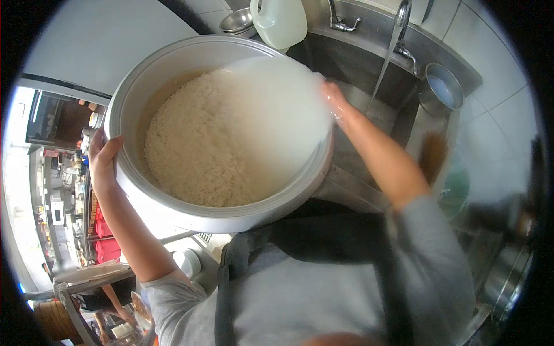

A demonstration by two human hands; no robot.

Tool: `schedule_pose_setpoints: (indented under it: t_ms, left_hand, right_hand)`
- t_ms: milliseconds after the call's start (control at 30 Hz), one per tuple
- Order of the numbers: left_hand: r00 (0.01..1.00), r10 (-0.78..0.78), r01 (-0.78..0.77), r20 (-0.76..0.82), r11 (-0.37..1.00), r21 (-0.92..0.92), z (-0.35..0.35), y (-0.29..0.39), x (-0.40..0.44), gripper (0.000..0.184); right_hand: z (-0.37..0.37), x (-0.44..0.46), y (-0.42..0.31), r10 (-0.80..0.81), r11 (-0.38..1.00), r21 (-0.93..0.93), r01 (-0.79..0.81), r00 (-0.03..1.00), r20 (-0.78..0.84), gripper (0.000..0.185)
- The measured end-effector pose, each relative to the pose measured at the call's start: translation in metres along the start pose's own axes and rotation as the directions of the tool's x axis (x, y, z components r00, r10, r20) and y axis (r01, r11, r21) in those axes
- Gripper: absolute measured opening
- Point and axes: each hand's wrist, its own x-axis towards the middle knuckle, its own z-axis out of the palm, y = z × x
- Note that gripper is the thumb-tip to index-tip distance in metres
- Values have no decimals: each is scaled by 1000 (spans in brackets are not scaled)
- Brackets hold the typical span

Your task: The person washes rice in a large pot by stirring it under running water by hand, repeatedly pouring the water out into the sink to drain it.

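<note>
A large silver pot (133, 184) is tilted toward the sink. White rice (196, 138) lies heaped on its left side, and cloudy white water (283, 115) pools on the right, up to the rim. My left hand (105, 153) grips the pot's left edge, thumb over the rim and fingers along the outside. On the opposite side, my right hand (334, 104), wet and slightly blurred, is closed at the right rim; some of its fingers are hidden.
Water runs from a faucet (402, 17) into the metal sink (346, 49). A translucent jug (280, 23) and metal bowls (236, 22) stand behind the pot. A metal container (441, 89) sits on the sink's right ledge, near a bristle brush (434, 153). Another person's arm (118, 305) shows lower left.
</note>
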Motion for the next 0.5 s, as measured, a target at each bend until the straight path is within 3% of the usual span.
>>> schedule_pose_setpoints:
  t_ms: [67,167,267,367,433,500]
  left_hand:
    - [1000,8,-7,-12,1000,2,5,7,-3,46]
    - [1000,10,-10,18,1000,-27,0,3,2,47]
    - [999,12,-10,39,999,-53,0,5,2,48]
    - [1000,5,-4,31,1000,-29,2,9,1,48]
    - [1000,7,-7,25,1000,-11,2,8,2,48]
    - [1000,17,-17,24,1000,-3,0,6,6,49]
  right_hand:
    - [-4,-5,-2,-27,1000,-5,28,998,51,45]
    - [0,-15,-9,22,994,107,-21,1000,-7,44]
    - [-4,6,11,-48,998,-25,51,994,94,46]
    - [-3,3,8,91,991,91,-93,995,28,44]
    - [-4,8,12,17,998,-54,-14,999,50,44]
    - [-5,-3,1,20,1000,-21,-19,999,48,44]
